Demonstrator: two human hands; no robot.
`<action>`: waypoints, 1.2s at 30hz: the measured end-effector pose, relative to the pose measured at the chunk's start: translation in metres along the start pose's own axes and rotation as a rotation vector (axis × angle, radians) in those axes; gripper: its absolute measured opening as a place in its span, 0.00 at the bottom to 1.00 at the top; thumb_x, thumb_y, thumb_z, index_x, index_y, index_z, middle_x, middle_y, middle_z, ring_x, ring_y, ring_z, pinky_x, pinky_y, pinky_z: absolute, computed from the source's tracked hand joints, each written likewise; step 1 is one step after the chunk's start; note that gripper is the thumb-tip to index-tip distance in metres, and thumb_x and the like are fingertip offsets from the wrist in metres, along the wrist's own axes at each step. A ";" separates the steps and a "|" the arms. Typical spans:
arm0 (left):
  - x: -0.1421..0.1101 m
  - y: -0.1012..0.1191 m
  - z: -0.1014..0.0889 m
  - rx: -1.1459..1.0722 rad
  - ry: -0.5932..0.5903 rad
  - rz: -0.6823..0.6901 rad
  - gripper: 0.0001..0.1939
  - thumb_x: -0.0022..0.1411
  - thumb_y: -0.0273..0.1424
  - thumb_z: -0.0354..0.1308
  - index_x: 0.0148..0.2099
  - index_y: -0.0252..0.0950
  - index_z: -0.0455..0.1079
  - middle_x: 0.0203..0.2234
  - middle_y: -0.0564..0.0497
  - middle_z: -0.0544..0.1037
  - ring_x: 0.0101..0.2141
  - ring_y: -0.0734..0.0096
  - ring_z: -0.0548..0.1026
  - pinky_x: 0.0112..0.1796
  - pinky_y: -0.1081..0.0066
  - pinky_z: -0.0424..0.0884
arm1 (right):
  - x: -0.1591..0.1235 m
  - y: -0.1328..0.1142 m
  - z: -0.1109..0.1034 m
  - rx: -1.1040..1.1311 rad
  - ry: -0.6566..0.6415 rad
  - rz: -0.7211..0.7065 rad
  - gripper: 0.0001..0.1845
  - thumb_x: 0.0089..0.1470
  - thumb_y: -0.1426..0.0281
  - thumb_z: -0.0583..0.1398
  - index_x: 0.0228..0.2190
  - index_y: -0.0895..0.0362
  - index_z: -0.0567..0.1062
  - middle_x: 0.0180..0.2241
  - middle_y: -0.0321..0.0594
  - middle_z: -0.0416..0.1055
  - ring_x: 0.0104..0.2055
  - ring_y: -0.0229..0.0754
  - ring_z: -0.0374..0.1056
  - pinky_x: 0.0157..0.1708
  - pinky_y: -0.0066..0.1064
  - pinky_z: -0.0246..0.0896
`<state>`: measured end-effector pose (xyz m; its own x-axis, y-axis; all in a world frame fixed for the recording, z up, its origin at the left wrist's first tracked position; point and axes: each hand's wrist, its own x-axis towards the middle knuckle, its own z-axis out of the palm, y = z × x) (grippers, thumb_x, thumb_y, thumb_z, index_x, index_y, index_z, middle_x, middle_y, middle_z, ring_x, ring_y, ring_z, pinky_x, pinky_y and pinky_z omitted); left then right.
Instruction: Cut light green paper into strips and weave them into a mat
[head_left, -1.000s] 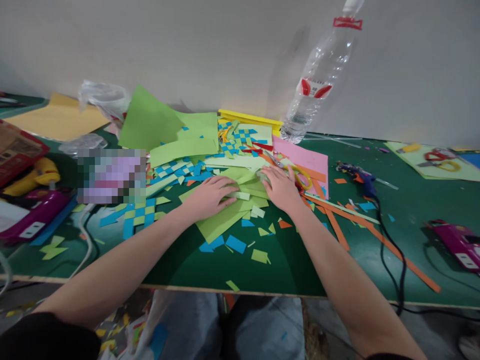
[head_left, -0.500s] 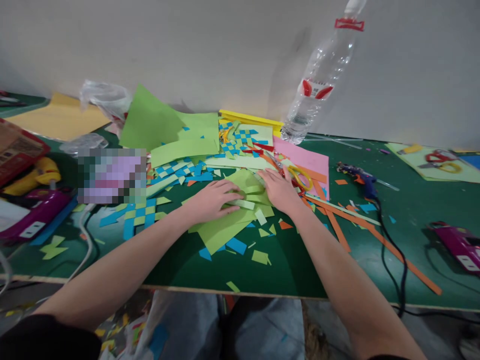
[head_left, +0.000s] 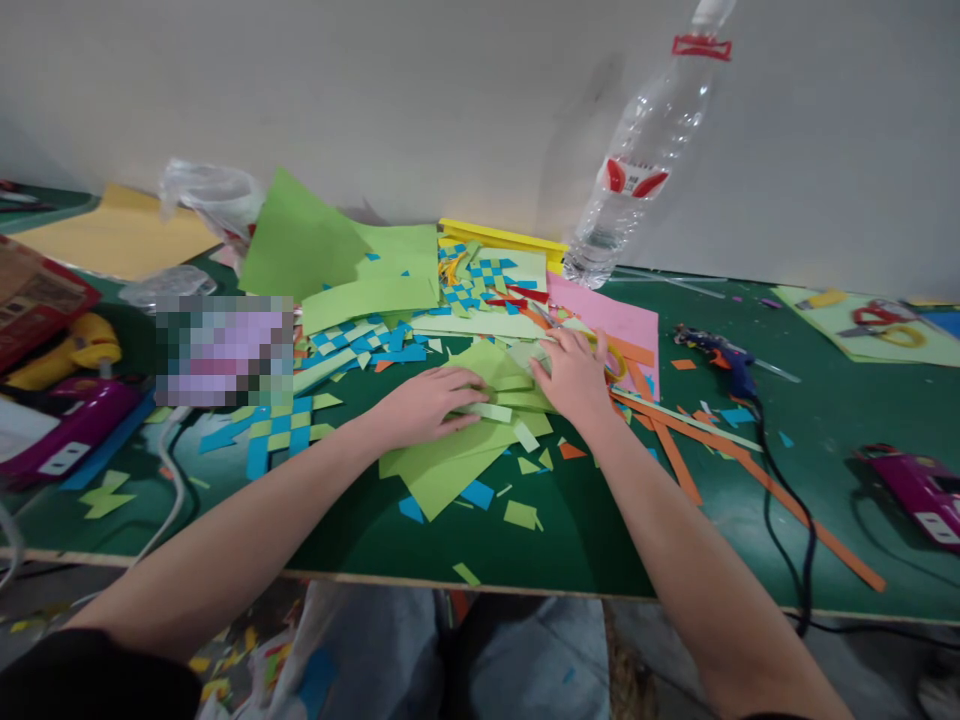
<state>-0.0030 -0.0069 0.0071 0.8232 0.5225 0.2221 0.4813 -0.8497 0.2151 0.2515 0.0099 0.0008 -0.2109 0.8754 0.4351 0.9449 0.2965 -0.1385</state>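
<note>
My left hand (head_left: 427, 405) lies open over a light green sheet of paper (head_left: 442, 465), fingers stretched to the right, the tips beside a pale green paper strip (head_left: 491, 411). My right hand (head_left: 573, 372) is open too, thumb apart from the fingers, at the far right side of the same sheet. Several green strips (head_left: 517, 383) lie loosely between the two hands. Behind my right fingers, scissors with yellow handles (head_left: 616, 362) are partly hidden. A woven blue and green paper piece (head_left: 279, 432) lies left of my left hand.
A tall clear plastic bottle (head_left: 637, 150) leans at the wall. To the right are a blue glue gun (head_left: 731, 370) with a black cord, long orange strips (head_left: 810, 515) and a purple device (head_left: 911, 495). A pixelated patch (head_left: 225, 350) and a white cable (head_left: 176, 470) are at left.
My right hand has moved slightly right, covering more of the scissors. The green sheet's front corner has shifted a little towards me. My left hand has barely moved.
</note>
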 end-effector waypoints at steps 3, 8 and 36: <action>0.000 0.000 0.000 -0.009 0.007 0.004 0.16 0.70 0.37 0.50 0.55 0.37 0.70 0.53 0.44 0.73 0.54 0.59 0.71 0.55 0.57 0.67 | -0.001 -0.001 0.002 -0.014 -0.031 -0.020 0.16 0.60 0.61 0.57 0.41 0.58 0.79 0.53 0.51 0.72 0.60 0.57 0.61 0.65 0.63 0.31; 0.001 0.000 0.000 -0.001 0.009 0.005 0.16 0.70 0.36 0.51 0.55 0.37 0.70 0.53 0.43 0.73 0.54 0.59 0.71 0.54 0.56 0.67 | 0.000 -0.003 0.005 0.065 -0.036 -0.017 0.11 0.60 0.66 0.57 0.38 0.53 0.79 0.52 0.44 0.73 0.58 0.54 0.64 0.65 0.63 0.33; 0.000 -0.001 0.000 -0.004 0.006 -0.004 0.15 0.70 0.37 0.51 0.54 0.37 0.69 0.55 0.42 0.71 0.55 0.57 0.70 0.55 0.55 0.66 | 0.004 -0.007 -0.011 0.611 0.003 0.077 0.15 0.57 0.66 0.58 0.44 0.51 0.81 0.58 0.41 0.70 0.57 0.50 0.69 0.55 0.44 0.66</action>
<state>-0.0037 -0.0064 0.0064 0.8197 0.5260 0.2267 0.4831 -0.8475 0.2199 0.2465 0.0071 0.0129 -0.1463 0.9023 0.4056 0.6431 0.3983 -0.6541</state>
